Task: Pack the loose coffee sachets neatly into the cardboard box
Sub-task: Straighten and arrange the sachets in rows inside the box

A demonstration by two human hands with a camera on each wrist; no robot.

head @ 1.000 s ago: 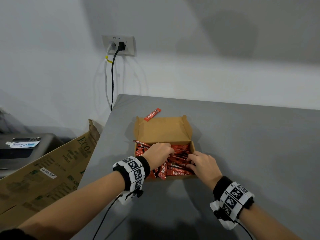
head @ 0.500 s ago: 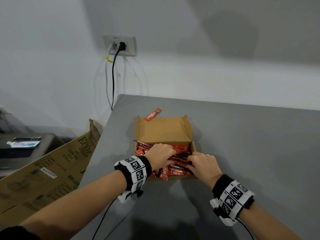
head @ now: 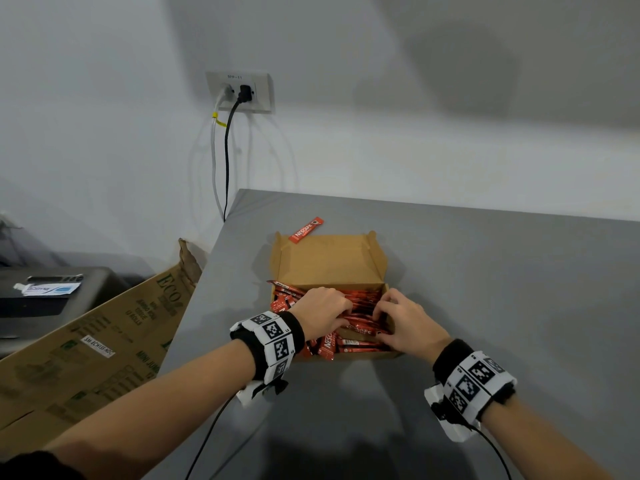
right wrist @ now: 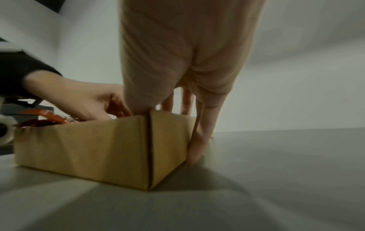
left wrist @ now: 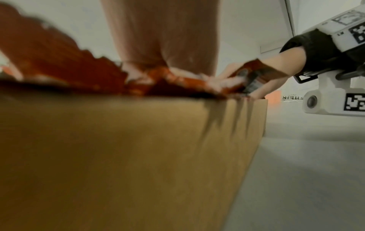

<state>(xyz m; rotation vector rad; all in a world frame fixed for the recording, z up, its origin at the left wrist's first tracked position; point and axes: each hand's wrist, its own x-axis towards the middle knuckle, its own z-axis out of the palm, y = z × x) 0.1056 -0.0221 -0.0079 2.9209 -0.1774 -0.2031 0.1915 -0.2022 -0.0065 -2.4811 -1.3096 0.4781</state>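
An open cardboard box [head: 329, 261] stands on the grey table, its lid flap raised at the back. Red coffee sachets [head: 360, 303] fill it untidily; some poke over the left wall [head: 284, 289] and the front edge [head: 327, 344]. My left hand [head: 325, 308] is over the left half, fingers curled down into the pile. My right hand [head: 403, 318] curls on sachets at the right side. In the right wrist view one finger [right wrist: 203, 125] runs down outside the box wall [right wrist: 88, 143]. One loose sachet [head: 306, 230] lies behind the lid.
The table edge [head: 207, 271] runs close to the left of the box. Beyond it leans a large printed carton [head: 104, 341]. Cables [head: 227, 161] hang from a wall socket behind. Bare grey table [head: 502, 289] stretches to the right and front.
Both hands have crept slightly inward and further over the pile. The box and the loose sachet have stayed where they were.
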